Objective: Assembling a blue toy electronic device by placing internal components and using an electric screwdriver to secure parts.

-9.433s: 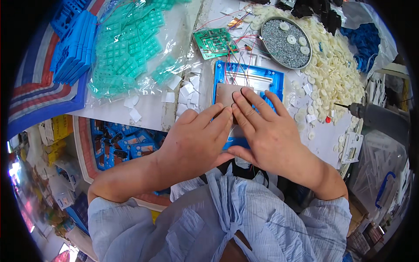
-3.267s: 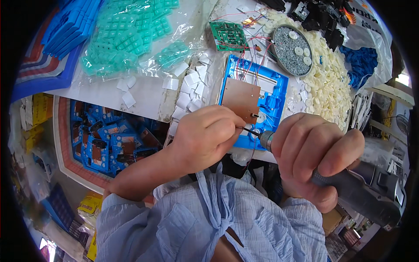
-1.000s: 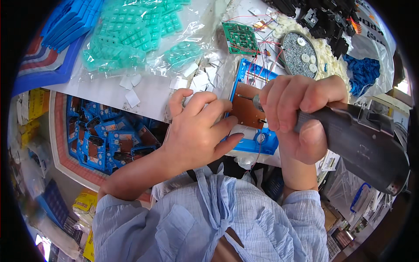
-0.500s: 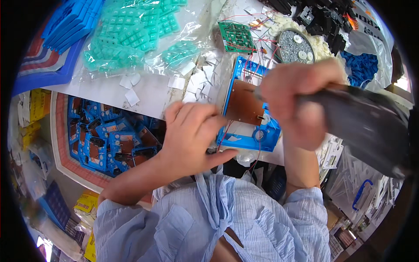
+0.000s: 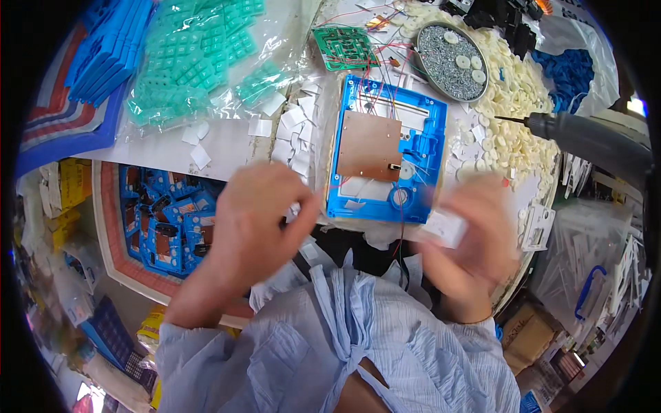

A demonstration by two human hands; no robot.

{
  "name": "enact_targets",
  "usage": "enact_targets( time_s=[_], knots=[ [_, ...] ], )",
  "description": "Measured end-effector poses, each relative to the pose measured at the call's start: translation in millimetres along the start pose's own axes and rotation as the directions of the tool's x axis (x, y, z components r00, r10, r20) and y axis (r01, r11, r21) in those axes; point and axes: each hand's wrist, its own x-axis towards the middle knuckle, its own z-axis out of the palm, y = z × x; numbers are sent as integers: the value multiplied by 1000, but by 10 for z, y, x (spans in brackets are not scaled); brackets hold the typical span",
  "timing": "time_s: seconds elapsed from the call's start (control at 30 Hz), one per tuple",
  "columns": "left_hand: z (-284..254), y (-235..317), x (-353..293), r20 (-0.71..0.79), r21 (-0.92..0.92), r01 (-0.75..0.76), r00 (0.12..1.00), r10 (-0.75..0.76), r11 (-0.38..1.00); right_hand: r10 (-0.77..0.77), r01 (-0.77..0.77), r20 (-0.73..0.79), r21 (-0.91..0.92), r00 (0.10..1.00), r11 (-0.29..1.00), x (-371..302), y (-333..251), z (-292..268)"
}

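A blue plastic housing lies on the table before me, with a brown circuit board over its left part and thin red wires running from it. My left hand is at the housing's near left corner, slightly blurred, its fingers curled in toward the thumb; whatever they may hold is hidden. At the near right corner my right hand, smeared by motion, has a small white piece between thumb and fingers. A dark electric screwdriver with a thin bit hangs at the right, apart from both hands.
Beyond the housing are a green circuit board and a round dish of screws. Cream plastic discs are heaped at the right. Bagged green keypads lie far left; a bin of blue assemblies stands below the table's left edge.
My right hand has let go of the electric screwdriver and moved down toward me, now with a white piece. The left hand has drawn left and curled. The view has shifted slightly.
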Motion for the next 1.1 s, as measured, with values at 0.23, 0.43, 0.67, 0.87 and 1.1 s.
enact_targets(
  time_s=[0.23,0.43,0.67,0.87,1.1],
  knots=[
    [84,-53,364,-160,120,-93,981,111,988,23,-1,213,-102,977,995,-261,268,448],
    [289,188,-14,174,-196,52,985,-17,979,-42,43,21,-60,999,997,-436,393,450],
    [234,206,220,653,-456,724,667,-358,518,-60,59,-11,-47,998,997,-458,451,466],
    [220,145,331,816,-403,846,505,-281,350,-61,61,-8,-27,998,998,-435,465,490],
    [253,134,246,761,-461,785,590,-272,413,-48,48,15,-17,999,999,-450,482,461]
  ],
)
